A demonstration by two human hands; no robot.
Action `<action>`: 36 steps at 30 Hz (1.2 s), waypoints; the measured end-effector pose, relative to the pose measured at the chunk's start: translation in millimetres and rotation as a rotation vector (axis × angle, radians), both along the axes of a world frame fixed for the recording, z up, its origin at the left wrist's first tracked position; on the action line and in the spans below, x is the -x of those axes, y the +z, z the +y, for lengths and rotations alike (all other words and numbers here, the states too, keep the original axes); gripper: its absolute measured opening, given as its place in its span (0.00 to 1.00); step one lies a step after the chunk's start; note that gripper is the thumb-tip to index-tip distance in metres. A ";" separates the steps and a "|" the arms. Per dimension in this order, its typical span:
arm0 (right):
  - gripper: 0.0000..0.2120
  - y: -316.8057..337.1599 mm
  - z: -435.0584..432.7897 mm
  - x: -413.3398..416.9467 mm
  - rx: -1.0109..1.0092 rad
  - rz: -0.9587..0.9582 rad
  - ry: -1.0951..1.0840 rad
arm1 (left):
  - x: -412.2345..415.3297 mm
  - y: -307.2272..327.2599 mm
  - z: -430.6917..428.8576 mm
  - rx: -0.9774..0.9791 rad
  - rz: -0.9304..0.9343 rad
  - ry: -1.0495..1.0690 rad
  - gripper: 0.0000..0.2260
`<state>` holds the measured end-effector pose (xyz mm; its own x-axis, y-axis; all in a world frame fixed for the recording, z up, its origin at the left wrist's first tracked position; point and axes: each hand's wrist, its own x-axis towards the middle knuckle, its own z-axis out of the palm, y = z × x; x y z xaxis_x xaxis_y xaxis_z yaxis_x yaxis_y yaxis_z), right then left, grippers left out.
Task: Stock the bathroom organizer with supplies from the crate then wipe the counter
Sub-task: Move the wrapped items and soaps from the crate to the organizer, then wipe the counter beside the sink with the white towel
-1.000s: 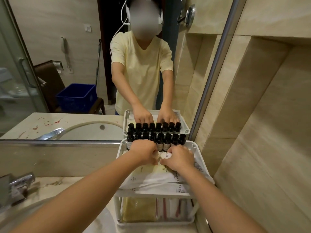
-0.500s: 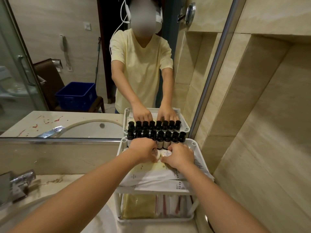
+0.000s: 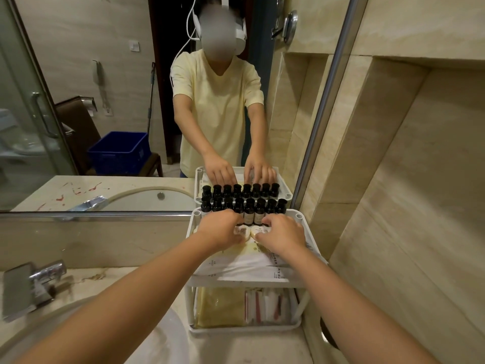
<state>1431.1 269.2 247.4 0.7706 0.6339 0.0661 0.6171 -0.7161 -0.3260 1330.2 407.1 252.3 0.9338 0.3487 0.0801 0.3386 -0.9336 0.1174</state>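
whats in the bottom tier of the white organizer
The organizer's bottom tier shows a yellowish packet on the left and slim white and red sachets on the right. The top tier covers their upper ends and anything further back.

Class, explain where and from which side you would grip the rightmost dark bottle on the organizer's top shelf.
The rightmost dark bottle stands upright against its neighbour, with the mirror close behind; probably pinch its black cap from above, the freest part.

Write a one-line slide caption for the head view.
Left hand and right hand hold round soaps beside dark bottles on the organizer.
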 end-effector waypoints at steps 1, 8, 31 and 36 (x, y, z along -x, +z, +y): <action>0.23 2.1 -2.5 3.4 -0.012 0.005 0.004 | 4.2 1.1 -1.7 0.002 -0.009 0.001 0.19; 0.23 18.6 -26.8 43.6 -0.030 0.000 0.014 | 45.5 13.2 -22.2 0.017 -0.043 -0.013 0.23; 0.26 -13.9 -157.4 239.6 0.163 -0.014 -0.044 | 208.6 -33.1 -131.7 0.104 -0.034 -0.172 0.26; 0.28 -44.0 -189.2 264.5 0.209 0.040 -0.095 | 228.7 -56.3 -160.0 0.153 0.019 -0.196 0.27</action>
